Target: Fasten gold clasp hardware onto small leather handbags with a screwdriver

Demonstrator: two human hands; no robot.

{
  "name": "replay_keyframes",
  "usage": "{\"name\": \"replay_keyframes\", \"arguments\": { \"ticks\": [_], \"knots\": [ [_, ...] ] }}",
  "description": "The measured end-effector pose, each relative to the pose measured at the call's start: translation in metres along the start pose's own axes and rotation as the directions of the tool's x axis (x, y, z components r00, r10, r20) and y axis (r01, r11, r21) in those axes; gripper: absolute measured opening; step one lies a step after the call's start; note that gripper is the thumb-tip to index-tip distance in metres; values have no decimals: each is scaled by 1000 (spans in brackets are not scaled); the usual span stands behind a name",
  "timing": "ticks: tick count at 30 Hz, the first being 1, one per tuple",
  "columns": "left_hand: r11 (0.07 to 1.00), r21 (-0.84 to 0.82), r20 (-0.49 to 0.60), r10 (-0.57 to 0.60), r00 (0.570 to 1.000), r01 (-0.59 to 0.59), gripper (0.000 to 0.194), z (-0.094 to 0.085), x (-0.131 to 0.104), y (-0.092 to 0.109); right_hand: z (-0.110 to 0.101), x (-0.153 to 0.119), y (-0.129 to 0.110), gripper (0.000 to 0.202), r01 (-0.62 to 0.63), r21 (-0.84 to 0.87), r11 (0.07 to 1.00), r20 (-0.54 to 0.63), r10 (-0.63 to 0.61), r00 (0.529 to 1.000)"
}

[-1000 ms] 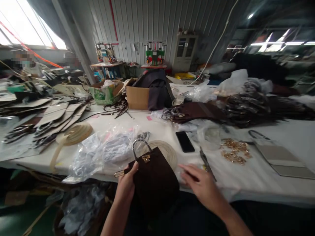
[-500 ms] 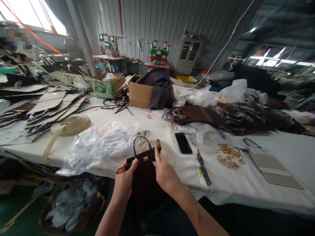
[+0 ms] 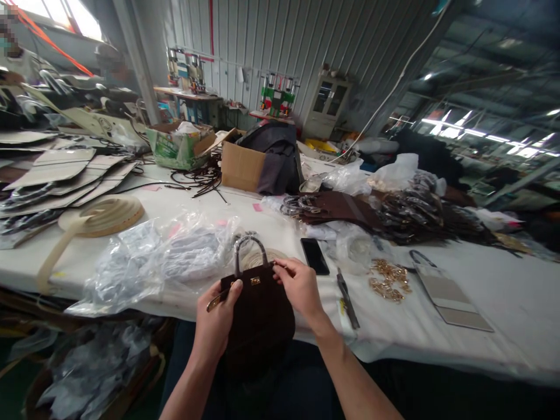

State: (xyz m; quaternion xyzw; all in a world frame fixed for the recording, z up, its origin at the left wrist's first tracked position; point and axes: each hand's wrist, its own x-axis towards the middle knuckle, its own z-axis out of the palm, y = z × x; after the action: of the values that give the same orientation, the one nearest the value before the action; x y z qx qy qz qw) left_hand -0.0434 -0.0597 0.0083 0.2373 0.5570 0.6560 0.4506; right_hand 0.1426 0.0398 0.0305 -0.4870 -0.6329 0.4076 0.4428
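A dark brown handbag (image 3: 260,321) with a looped, plastic-wrapped handle and a small gold clasp (image 3: 255,281) is held upright at the table's front edge. My left hand (image 3: 215,318) is closed on its upper left corner, thumb on the front, beside a strap end with gold metal. At the upper right corner, my right hand (image 3: 300,286) pinches near the bag's edge; its fingers hide most of what they grip, which looks like the strap end there. Behind the bag lies a coil of pale tape (image 3: 262,256), partly covered.
Right of the bag are a black phone (image 3: 315,256), a dark slim tool (image 3: 347,300), gold hardware pieces (image 3: 389,280) and a grey bag panel (image 3: 450,294). Clear plastic bags (image 3: 175,251) and a tape roll (image 3: 105,214) lie left. Farther back are a cardboard box (image 3: 242,166) and stacked brown pieces (image 3: 341,209).
My right hand has shifted from lying along the bag's right side with fingers extended to a pinch at its upper right corner. The view has turned slightly right.
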Motion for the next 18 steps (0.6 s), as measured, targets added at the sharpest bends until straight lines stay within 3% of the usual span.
{"name": "replay_keyframes", "arguments": {
  "ticks": [4,9,18],
  "knots": [
    [1000,-24,-31,4,1000,-5,54,-2,2,-2,-15,3,7,36,-60,-110,992,90,70,994],
    [1000,-3,-32,28,999,-28,53,-2,6,-9,-19,7,8,26,-22,-153,988,150,45,988],
    [983,94,33,155,987,-157,42,-3,3,-8,-16,10,17,28,-108,-87,990,130,119,984]
  ]
}}
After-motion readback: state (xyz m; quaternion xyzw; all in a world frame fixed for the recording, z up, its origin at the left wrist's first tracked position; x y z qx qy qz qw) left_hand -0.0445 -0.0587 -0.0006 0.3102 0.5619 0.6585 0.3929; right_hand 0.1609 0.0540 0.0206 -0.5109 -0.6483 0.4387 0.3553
